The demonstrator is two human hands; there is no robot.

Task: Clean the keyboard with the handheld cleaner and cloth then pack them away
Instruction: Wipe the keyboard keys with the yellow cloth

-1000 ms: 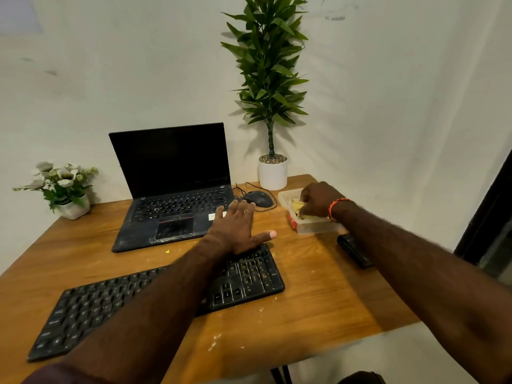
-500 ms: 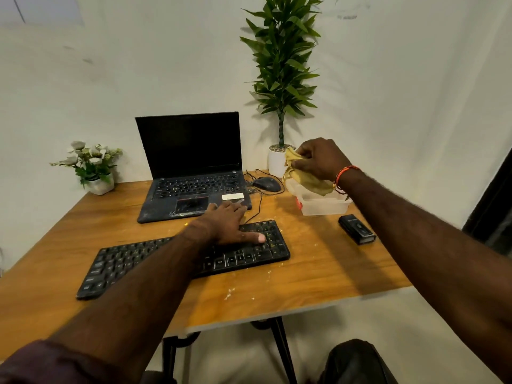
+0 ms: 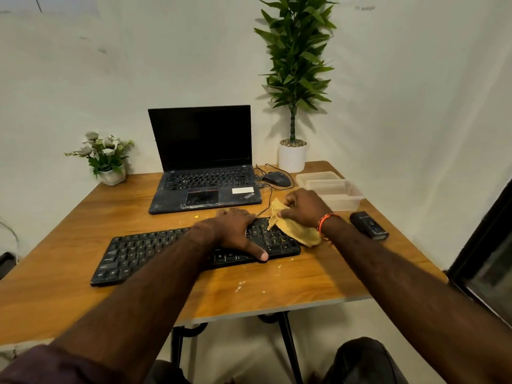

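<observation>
Where the brown wooden tabletop [image 3: 83, 234] meets the white wall at its far left corner, a small white pot of pale artificial flowers [image 3: 106, 157] stands by itself. Nearer the person, a long black flat keyboard [image 3: 144, 253] lies slightly askew across the middle of the table, its left end closer to the front edge than its right. Behind it an open black laptop [image 3: 203, 173] with a dark screen and a dusty palm rest faces the person. The left hand [image 3: 232, 231] lies flat on the right part of the keyboard, fingers straight and spread, the thumb stretched out along the front row of keys — it presses down and grips nothing. A few pale crumbs [image 3: 239, 285] are scattered on the wood in front of the keyboard. Just to the right, the right hand [image 3: 303, 207], with an orange thread band at the wrist, is clenched around a crumpled mustard-yellow cloth [image 3: 293, 231], which drapes over the keyboard's right end and onto the table beside it. Behind this hand a black corded mouse [image 3: 277, 179] sits near a tall green leafy plant in a white cylindrical pot [image 3: 292, 157]. Further right stand a clear plastic rectangular container [image 3: 343, 199] and, near the table's right edge — apart from both hands — a small black handheld cleaner [image 3: 368, 225] lying flat.
</observation>
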